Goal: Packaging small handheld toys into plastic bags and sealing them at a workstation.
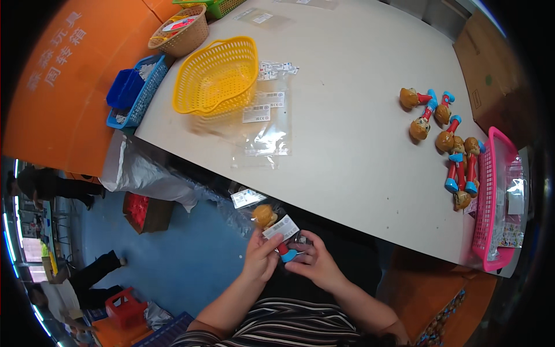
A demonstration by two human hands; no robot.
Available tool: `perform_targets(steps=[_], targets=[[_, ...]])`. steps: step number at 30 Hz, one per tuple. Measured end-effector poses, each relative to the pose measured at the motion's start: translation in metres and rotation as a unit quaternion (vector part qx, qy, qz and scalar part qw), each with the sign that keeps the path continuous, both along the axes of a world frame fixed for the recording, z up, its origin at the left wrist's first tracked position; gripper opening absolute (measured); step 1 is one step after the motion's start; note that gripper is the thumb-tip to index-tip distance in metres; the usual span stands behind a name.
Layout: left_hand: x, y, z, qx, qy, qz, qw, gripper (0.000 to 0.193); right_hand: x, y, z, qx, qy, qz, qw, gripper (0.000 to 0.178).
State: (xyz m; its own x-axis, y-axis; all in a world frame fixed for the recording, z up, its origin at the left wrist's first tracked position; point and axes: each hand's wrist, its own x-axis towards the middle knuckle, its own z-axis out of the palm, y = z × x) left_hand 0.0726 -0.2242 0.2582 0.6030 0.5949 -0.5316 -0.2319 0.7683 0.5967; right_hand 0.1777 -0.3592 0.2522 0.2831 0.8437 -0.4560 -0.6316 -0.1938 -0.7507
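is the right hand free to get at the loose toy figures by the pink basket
Probably not at once. The right hand is busy, holding a toy figure in a clear bag together with the left hand. The loose toy figures lie unobstructed on the table, far to the right.

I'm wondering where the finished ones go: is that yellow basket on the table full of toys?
No, the yellow basket shows only its own mesh inside, while the toy figures lie loose on the table.

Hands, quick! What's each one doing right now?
Left hand: closed on a small toy figure in a clear bag.
Right hand: closed on the same toy figure's lower end.
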Motion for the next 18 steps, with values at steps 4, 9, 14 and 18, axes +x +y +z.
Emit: perform_targets(steps=[4,9,14,18], targets=[[0.009,-0.003,-0.005,-0.005,-0.035,0.0,0.999,0.056,-0.001,0.002,0.001,0.052,0.087,-0.138,0.985,0.072],[0.006,0.014,-0.021,-0.026,-0.105,-0.004,0.994,0.049,0.004,-0.005,-0.002,0.045,0.104,-0.121,0.986,0.069],[0.02,0.027,-0.014,0.01,-0.082,0.014,0.997,0.04,-0.003,-0.002,0.006,0.083,-0.015,-0.192,0.978,0.089],[0.034,0.02,-0.006,0.03,-0.054,0.028,0.998,0.038,-0.006,0.0,0.004,0.04,-0.185,-0.184,0.965,0.095]])
